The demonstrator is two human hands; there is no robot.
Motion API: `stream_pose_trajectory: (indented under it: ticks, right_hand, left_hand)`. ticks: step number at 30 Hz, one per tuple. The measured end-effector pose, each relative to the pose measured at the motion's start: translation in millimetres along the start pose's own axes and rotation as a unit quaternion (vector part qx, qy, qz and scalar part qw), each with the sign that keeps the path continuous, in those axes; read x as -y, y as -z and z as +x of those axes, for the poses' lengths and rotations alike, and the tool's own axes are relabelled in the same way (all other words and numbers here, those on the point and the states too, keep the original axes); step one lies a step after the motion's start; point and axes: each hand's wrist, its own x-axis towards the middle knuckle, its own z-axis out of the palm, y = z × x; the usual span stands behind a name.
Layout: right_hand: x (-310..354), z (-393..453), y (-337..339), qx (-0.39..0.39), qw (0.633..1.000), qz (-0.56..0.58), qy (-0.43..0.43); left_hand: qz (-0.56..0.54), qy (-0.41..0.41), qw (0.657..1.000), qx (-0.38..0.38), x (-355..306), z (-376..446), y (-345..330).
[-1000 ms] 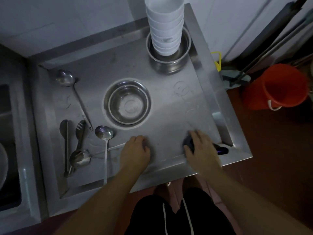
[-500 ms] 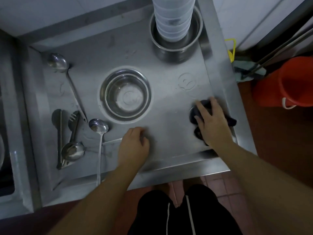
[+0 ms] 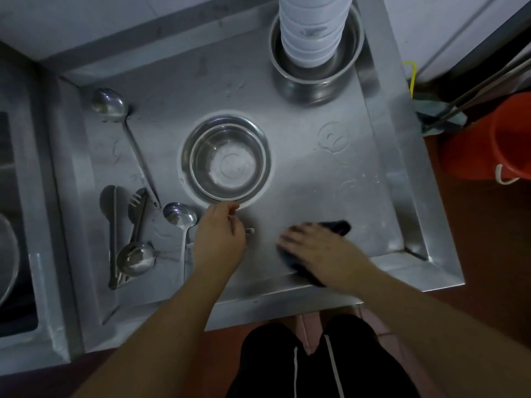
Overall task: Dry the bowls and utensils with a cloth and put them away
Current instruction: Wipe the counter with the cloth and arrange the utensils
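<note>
Unreadable grey mark on white bowl stack [image 3: 311,30]

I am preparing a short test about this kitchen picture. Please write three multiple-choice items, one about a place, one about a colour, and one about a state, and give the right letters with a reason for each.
1. Where does the stack of white bowls stand?
A. inside a steel bowl at the far right of the steel counter
B. on the floor
C. on top of the utensils

2. What colour is the bucket beside the counter?
A. blue
B. orange-red
C. white

3. What is the right hand doing?
A. lifting a ladle
B. lying on the dark cloth with fingers spread
C. hanging beside the body

Answers: 1 A, the steel bowl surrounds the foot of the stack on the counter. 2 B, it shows orange-red on the floor at the right. 3 B, the cloth shows from under the flat, blurred fingers.
</note>
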Motion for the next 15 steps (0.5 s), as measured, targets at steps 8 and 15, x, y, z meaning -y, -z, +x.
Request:
stream_pose_trajectory:
  ticks: [8, 15]
  right_hand:
    - [-21.6, -21.7, 24.3, -0.153, 0.882, 0.071, -0.440]
    - [-31.4, -20.7, 26.0, -0.045, 0.957, 0.023, -0.285]
  left_hand:
    - [-0.026, -0.032, 0.998, 0.041, -7.8, -1.6, -13.7]
    - [-0.014, -0.053, 0.998, 0.039, -10.2, 8.3, -18.4]
